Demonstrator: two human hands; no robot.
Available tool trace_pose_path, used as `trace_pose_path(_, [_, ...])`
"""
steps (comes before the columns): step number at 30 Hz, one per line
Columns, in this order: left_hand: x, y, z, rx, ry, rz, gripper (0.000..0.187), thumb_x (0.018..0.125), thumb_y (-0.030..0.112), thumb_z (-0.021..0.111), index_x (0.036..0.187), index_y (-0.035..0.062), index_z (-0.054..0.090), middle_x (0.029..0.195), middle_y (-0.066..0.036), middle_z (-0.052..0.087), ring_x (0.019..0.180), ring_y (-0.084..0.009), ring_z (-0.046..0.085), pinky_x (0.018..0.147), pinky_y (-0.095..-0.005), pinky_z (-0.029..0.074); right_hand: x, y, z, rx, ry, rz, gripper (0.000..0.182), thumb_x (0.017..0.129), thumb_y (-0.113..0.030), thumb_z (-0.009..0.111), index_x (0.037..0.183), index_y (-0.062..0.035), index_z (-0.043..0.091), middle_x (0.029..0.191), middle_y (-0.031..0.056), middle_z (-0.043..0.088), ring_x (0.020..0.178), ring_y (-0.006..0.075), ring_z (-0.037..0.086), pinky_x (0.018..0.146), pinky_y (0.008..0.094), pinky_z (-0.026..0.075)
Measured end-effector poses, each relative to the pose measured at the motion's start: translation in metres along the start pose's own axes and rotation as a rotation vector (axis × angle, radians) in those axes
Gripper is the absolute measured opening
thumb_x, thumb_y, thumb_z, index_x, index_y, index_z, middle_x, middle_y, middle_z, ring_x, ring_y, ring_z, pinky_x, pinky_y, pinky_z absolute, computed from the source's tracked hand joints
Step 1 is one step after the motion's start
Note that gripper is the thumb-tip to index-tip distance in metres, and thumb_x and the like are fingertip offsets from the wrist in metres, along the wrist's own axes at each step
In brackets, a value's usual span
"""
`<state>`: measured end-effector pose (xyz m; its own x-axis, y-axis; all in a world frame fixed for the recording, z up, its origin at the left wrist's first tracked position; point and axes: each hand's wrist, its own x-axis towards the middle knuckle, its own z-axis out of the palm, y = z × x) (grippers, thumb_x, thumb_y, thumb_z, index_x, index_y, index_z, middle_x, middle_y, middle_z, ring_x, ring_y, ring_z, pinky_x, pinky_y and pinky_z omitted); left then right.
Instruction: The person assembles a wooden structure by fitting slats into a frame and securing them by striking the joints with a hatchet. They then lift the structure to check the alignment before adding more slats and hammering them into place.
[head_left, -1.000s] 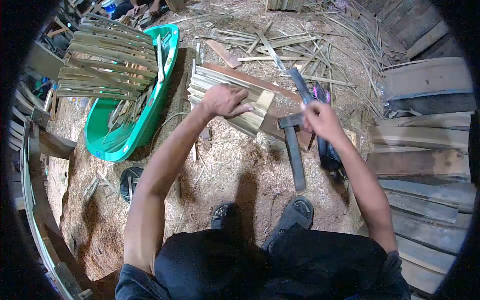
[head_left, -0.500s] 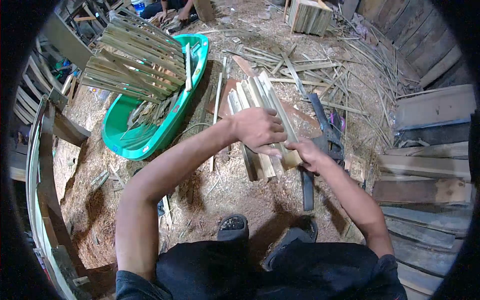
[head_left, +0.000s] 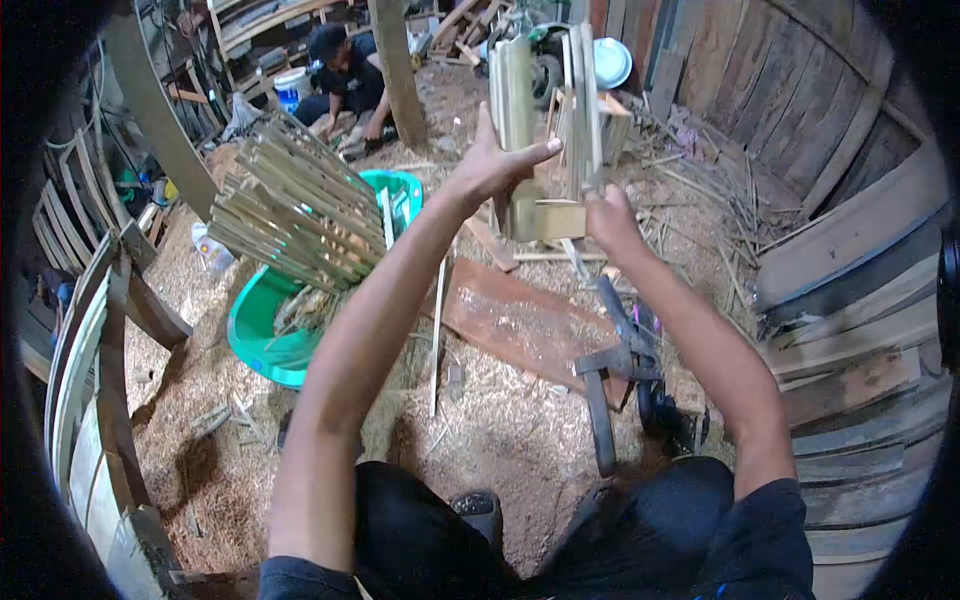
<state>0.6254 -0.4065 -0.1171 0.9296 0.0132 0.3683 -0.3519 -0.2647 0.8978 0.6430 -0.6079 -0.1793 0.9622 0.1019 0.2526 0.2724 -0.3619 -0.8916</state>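
Note:
A bundle of pale wooden slats stands upright in front of me, raised off the floor. My left hand is against its near side, thumb stretched to the right and one finger pointing up; the other fingers are partly hidden. More slats stand upright to the right, apart at the top. My right hand is closed at their lower end. Low between both hands lies a short pale wooden piece. Below, a reddish-brown board lies on the floor beside a dark clamp-like tool.
At left, a green plastic tub holds many stacked slats. Another person crouches behind a wooden post. Curved planks line the left side, and boards are stacked at right. Shavings and offcuts cover the floor.
The slats have gone from low and tilted in front of my legs to upright and farther forward. They now stand in two groups. My view has tilted up, showing the crouching person.

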Motion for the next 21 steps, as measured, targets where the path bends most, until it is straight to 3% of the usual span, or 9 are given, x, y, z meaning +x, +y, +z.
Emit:
trace_pose_path(2, [0.013,0.020,-0.007,-0.037,0.018,0.013,0.117,0.068,0.038,0.082,0.150,-0.0032,0.010,0.114,-0.023,0.058,0.087,-0.0258,0.063,0.077,-0.0362,0.053,0.027,-0.006,-0.005,-0.077,0.011,-0.044,0.036,0.090,-0.023,0.055,0.105,0.0098,0.060,0.089,0.0246,0.066,0.088,0.0352,0.065,0.083,0.0452,0.047])
trace_pose_path(4, [0.024,0.031,-0.007,-0.084,0.070,0.027,0.117,0.063,0.025,0.081,0.152,0.0033,0.009,0.102,-0.018,0.061,0.078,-0.0224,0.061,0.070,-0.0351,0.053,0.044,-0.040,-0.004,-0.001,0.363,-0.533,0.036,0.088,-0.022,0.060,0.106,0.0086,0.061,0.090,0.0239,0.067,0.089,0.0353,0.065,0.085,0.0446,0.048])
trace_pose_path(7, [0.034,0.019,0.007,0.247,0.275,0.158,0.122,0.057,0.029,0.081,0.153,0.0046,0.010,0.122,-0.027,0.054,0.111,-0.0360,0.057,0.097,-0.0426,0.046,0.054,-0.108,-0.034,-0.091,0.664,-0.914,0.042,0.085,-0.021,0.068,0.113,0.0076,0.059,0.102,0.0226,0.067,0.090,0.0305,0.066,0.085,0.0411,0.050])
trace_pose_path(8, [0.030,0.026,0.015,0.364,0.275,0.072,0.126,0.055,0.033,0.082,0.155,0.0087,0.010,0.135,-0.029,0.042,0.127,-0.0429,0.042,0.109,-0.0488,0.033,0.052,-0.126,-0.046,-0.160,0.727,-0.972,0.045,0.084,-0.021,0.070,0.117,0.0075,0.058,0.108,0.0222,0.066,0.091,0.0280,0.066,0.085,0.0395,0.051])
trace_pose_path(11, [0.013,0.033,0.033,0.546,0.302,0.076,0.129,0.051,0.037,0.084,0.155,0.0139,0.011,0.137,-0.029,0.037,0.129,-0.0460,0.038,0.106,-0.0609,0.030,0.061,-0.135,-0.063,0.195,0.081,-0.373,0.056,0.085,-0.022,0.072,0.127,0.0093,0.051,0.122,0.0213,0.061,0.092,0.0213,0.066,0.079,0.0345,0.052])
trace_pose_path(12, [0.010,0.031,0.036,0.521,0.297,0.057,0.129,0.051,0.037,0.084,0.155,0.0135,0.011,0.137,-0.029,0.037,0.129,-0.0458,0.038,0.106,-0.0611,0.029,0.059,-0.132,-0.063,0.281,0.026,-0.357,0.057,0.086,-0.021,0.072,0.129,0.0104,0.049,0.121,0.0201,0.061,0.091,0.0188,0.067,0.077,0.0304,0.055])
trace_pose_path(15, [0.009,0.032,0.040,0.484,0.281,0.074,0.128,0.052,0.037,0.084,0.154,0.0118,0.012,0.136,-0.029,0.036,0.129,-0.0455,0.037,0.106,-0.0617,0.029,0.045,-0.122,-0.057,0.551,0.104,-0.292,0.047,0.087,-0.016,0.071,0.122,0.0105,0.055,0.107,0.0158,0.067,0.088,0.0193,0.067,0.076,0.0306,0.057])
trace_pose_path(16, [0.007,0.031,0.042,0.492,0.263,0.120,0.127,0.052,0.037,0.084,0.154,0.0110,0.012,0.136,-0.029,0.036,0.129,-0.0455,0.037,0.105,-0.0621,0.029,0.044,-0.120,-0.061,0.535,0.005,-0.247,0.039,0.088,-0.011,0.070,0.119,0.0085,0.057,0.103,0.0131,0.068,0.088,0.0177,0.067,0.076,0.0295,0.058])
trace_pose_path(21, [-0.011,0.041,0.050,0.543,0.251,0.191,0.125,0.054,0.037,0.083,0.153,0.0072,0.012,0.135,-0.030,0.036,0.129,-0.0457,0.035,0.104,-0.0611,0.030,0.027,-0.111,-0.065,0.644,-0.129,-0.319,0.028,0.091,-0.007,0.066,0.116,0.0041,0.060,0.105,0.0086,0.067,0.090,0.0142,0.066,0.078,0.0297,0.058])
